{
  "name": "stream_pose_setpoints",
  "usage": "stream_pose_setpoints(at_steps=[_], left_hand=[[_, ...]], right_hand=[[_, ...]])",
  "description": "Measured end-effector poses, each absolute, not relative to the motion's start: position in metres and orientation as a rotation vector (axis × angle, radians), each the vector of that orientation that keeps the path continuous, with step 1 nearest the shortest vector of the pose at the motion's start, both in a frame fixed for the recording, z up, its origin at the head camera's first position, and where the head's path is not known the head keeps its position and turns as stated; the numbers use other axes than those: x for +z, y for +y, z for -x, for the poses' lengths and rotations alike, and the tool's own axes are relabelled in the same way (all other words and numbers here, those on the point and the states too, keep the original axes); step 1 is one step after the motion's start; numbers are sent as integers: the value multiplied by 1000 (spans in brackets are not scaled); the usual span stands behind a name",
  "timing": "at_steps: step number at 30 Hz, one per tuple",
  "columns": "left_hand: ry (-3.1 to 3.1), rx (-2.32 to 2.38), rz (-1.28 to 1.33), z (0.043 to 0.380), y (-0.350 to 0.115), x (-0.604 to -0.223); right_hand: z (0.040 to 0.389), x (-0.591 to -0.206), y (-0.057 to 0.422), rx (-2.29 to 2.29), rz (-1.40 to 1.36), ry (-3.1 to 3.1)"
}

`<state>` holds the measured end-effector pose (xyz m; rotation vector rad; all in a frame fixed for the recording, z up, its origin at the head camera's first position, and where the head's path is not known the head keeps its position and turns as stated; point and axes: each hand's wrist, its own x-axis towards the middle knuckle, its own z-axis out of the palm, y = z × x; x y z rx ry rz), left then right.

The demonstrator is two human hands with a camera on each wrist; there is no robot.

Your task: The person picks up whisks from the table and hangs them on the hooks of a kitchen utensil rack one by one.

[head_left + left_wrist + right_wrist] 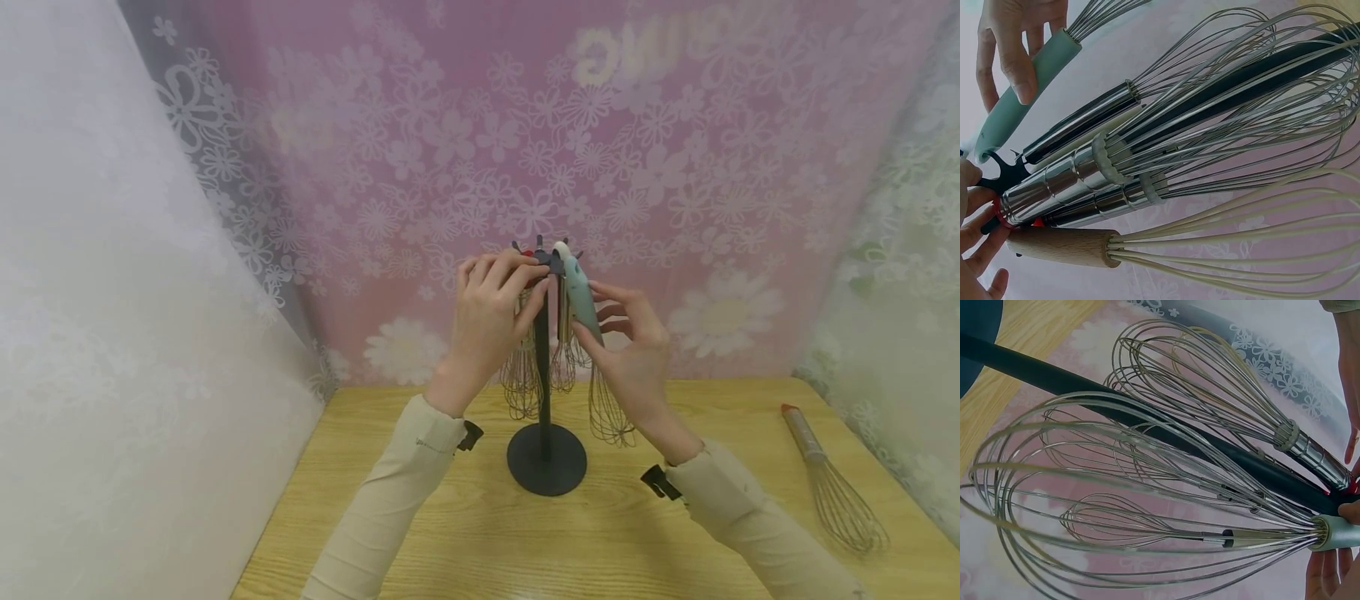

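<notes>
A black whisk stand (545,471) with a round base and a hooked top stands upright on the table. My left hand (491,296) grips its top, with fingers over the hooks. My right hand (637,342) pinches the pale green handle of a whisk (579,287) between thumb and fingers; its looped end is at the stand's hooks and its wires point down. Other whisks hang around the pole: a steel-handled whisk (1054,184) close to my left fingers, a wooden-handled whisk (1063,247) with cream wires, and a slimmer shiny-handled whisk (1085,122).
A steel whisk with a red tip (806,437) lies on the wooden table (420,533) at the right. Flowered pink cloth (465,183) hangs behind, and pale sheets (150,333) flank the left and right sides.
</notes>
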<state>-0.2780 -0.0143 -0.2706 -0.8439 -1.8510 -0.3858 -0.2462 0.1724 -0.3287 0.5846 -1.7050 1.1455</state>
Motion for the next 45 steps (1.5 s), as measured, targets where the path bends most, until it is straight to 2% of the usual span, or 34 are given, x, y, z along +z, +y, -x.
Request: stream_pose_setpoints(at_steps=[19, 31, 45], left_hand=[[-1847, -381, 848, 277, -13, -271], [-1860, -405, 888, 275, -16, -271], [-1868, -447, 921, 276, -19, -267]], right_hand=[[247, -335, 161, 1170, -545, -1764], [225, -320, 147, 1231, -561, -1778], [225, -322, 147, 1227, -581, -1773]])
